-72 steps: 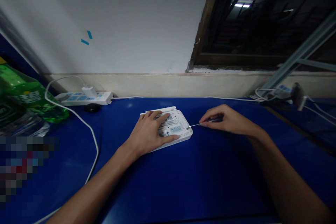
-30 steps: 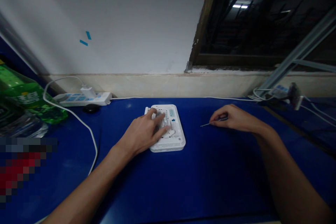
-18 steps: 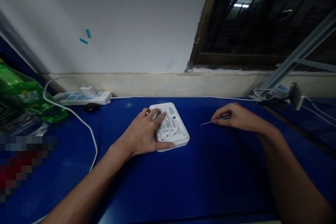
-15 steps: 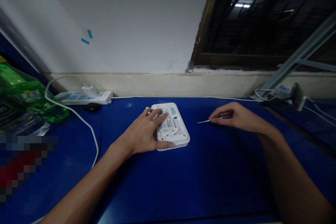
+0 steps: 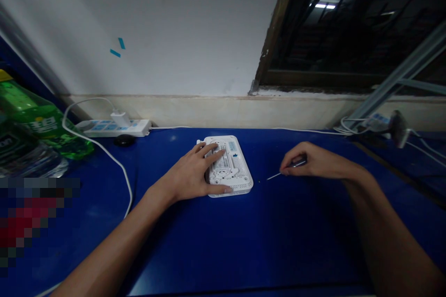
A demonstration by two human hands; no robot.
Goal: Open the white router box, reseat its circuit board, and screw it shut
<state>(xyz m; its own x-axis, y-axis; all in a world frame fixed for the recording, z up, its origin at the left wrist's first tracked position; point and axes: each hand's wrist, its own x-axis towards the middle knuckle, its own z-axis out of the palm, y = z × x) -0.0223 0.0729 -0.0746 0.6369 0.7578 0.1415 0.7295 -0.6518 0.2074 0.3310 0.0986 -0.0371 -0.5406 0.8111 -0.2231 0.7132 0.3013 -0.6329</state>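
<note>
A white plastic device with rows of small holes and a pale blue label lies flat on the blue table. My left hand rests on its left part, fingers spread across the top and thumb along the near edge. To the right, my right hand pinches a screwdriver with a dark handle; its thin metal shaft points left and down, just above the table. A tiny speck, too small to make out, lies between the device and the screwdriver tip.
At the back left is a white power strip with a charger and white cable, beside a black mouse-like object. Green bottles stand far left. A metal frame and a dark object on a stand are at right.
My right hand has tilted, and the screwdriver tip has moved slightly right and nearer to me, now pointing more downward. My left hand stays on the device. The view has shifted slightly.
</note>
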